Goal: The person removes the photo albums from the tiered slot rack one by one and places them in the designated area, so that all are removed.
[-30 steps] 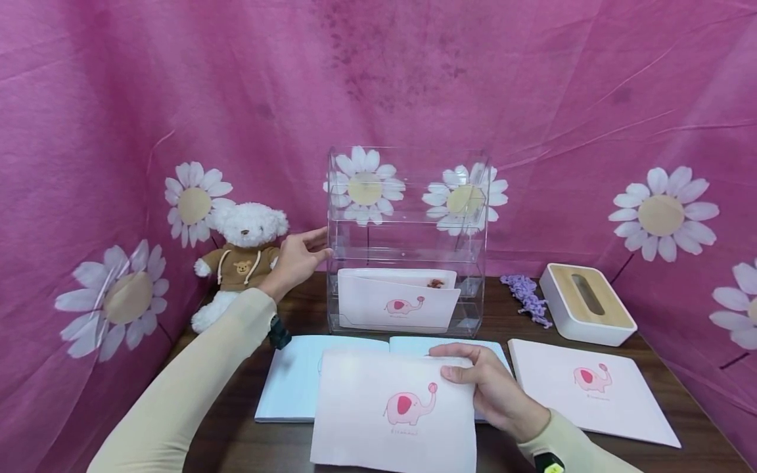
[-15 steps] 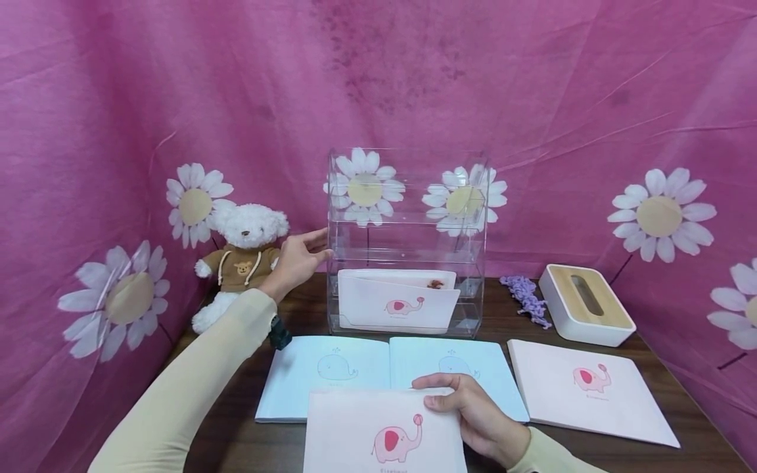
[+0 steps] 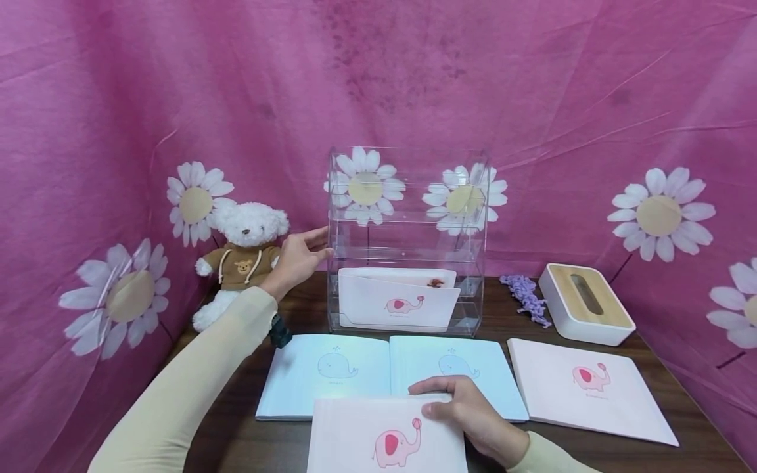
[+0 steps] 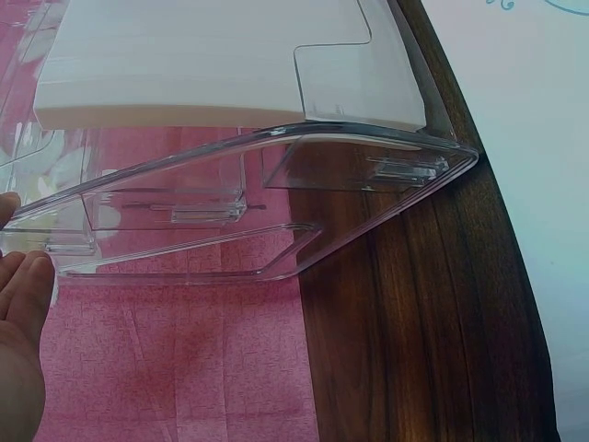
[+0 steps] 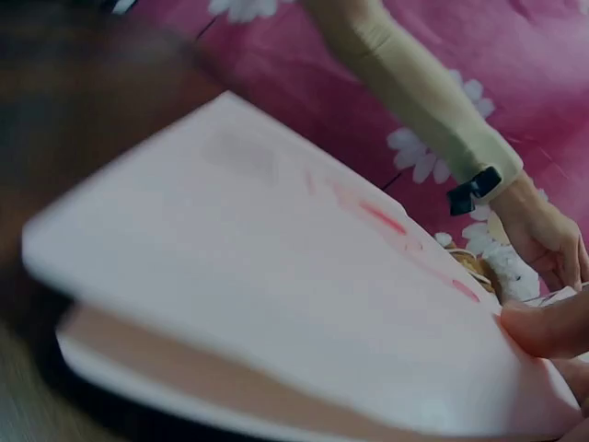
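My right hand [image 3: 473, 417] pinches a pink elephant booklet [image 3: 349, 437] by its top right edge, thumb on the cover. In the right wrist view, the booklet's lower edges [image 5: 101, 364] stand slightly apart. On the left, my other hand [image 3: 298, 259] holds the side of a clear acrylic rack [image 3: 408, 256], thumb and fingers at its upright edge; the left wrist view shows the rack's side wall [image 4: 294, 276] close to the fingers. Another pink elephant booklet [image 3: 361, 309] leans in the rack's lowest tier, its cover bowed forward.
A blue whale book [image 3: 290, 394] lies spread flat before the rack. Right of it lies another elephant booklet [image 3: 544, 387]. Purple flowers [image 3: 525, 299] and a tissue box [image 3: 609, 318] stand behind. A white teddy bear [image 3: 239, 263] sits beside the left hand.
My right hand has lowered the elephant booklet toward the front edge and slightly left, uncovering more of the whale book. My left hand stays on the rack.
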`<state>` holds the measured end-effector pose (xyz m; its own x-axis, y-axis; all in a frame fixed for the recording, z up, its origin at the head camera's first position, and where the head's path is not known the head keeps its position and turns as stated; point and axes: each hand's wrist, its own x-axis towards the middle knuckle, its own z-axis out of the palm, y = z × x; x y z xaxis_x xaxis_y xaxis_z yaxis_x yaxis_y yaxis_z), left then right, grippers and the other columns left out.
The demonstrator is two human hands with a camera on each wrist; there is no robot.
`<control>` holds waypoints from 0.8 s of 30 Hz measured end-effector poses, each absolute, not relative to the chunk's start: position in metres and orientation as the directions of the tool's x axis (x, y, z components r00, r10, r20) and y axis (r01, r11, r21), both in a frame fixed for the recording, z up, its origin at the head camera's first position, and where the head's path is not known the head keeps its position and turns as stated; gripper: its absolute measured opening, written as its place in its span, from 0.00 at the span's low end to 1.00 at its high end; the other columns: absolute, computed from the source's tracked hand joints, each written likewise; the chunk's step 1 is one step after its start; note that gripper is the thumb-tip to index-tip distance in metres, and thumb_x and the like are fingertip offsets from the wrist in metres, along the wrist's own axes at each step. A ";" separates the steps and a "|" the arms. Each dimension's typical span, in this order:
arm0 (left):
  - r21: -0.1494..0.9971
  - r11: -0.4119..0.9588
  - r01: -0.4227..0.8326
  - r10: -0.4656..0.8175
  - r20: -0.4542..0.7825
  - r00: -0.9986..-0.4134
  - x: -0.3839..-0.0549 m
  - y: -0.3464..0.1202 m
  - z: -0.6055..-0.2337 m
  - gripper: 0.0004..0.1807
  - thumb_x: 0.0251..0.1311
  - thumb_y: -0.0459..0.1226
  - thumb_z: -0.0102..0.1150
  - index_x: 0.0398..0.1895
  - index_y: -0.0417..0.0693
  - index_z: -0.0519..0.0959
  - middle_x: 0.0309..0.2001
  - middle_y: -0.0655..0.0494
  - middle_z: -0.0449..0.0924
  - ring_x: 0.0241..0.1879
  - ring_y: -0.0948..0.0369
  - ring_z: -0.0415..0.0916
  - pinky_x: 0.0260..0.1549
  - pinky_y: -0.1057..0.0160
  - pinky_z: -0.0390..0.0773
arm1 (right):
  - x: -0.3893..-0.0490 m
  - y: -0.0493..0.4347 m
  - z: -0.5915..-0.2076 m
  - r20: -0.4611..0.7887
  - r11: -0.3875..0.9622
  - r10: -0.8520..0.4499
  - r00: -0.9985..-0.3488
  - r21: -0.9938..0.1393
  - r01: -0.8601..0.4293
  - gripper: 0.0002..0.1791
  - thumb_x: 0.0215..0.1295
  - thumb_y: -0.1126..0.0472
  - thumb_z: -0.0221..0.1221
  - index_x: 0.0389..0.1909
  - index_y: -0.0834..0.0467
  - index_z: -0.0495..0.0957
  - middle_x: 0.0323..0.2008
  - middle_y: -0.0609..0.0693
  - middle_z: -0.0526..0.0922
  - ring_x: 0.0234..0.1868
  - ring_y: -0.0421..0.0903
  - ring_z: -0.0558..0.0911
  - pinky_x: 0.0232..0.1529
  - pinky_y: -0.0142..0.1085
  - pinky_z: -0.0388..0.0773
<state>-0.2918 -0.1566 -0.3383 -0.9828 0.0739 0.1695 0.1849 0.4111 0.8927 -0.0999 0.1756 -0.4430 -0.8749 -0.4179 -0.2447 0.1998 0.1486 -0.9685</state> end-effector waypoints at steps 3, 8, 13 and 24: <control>0.891 0.412 0.191 0.077 0.175 -0.982 -0.292 -0.157 -0.339 0.31 0.65 0.32 0.65 0.72 0.51 0.71 0.62 0.46 0.82 0.60 0.53 0.82 0.41 0.74 0.81 | -0.102 0.175 -0.442 -0.191 0.329 -0.397 -0.898 -0.943 0.055 0.19 0.54 0.67 0.67 0.49 0.62 0.86 0.48 0.55 0.90 0.50 0.41 0.82 0.46 0.25 0.78; 0.890 0.409 0.203 0.078 0.187 -0.979 -0.293 -0.157 -0.340 0.31 0.65 0.32 0.64 0.72 0.50 0.71 0.62 0.45 0.82 0.60 0.52 0.82 0.38 0.75 0.80 | -0.102 0.174 -0.442 -0.059 0.526 -0.409 -0.911 -0.830 -0.182 0.14 0.54 0.63 0.70 0.42 0.49 0.89 0.45 0.45 0.91 0.53 0.40 0.84 0.52 0.26 0.77; 0.885 0.412 0.217 0.083 0.200 -0.976 -0.292 -0.157 -0.340 0.31 0.65 0.31 0.65 0.72 0.48 0.72 0.62 0.44 0.82 0.60 0.52 0.82 0.39 0.76 0.81 | -0.100 0.172 -0.442 0.040 0.557 -0.433 -0.900 -0.773 -0.303 0.14 0.54 0.63 0.71 0.41 0.45 0.89 0.41 0.39 0.91 0.50 0.36 0.85 0.53 0.30 0.79; 0.884 0.419 0.206 0.078 0.191 -0.979 -0.292 -0.157 -0.340 0.31 0.64 0.32 0.65 0.72 0.49 0.72 0.62 0.45 0.82 0.60 0.53 0.82 0.49 0.66 0.84 | -0.097 0.166 -0.448 0.105 0.532 -0.469 -0.877 -0.758 -0.376 0.15 0.55 0.63 0.71 0.44 0.47 0.89 0.42 0.39 0.91 0.49 0.34 0.85 0.52 0.29 0.81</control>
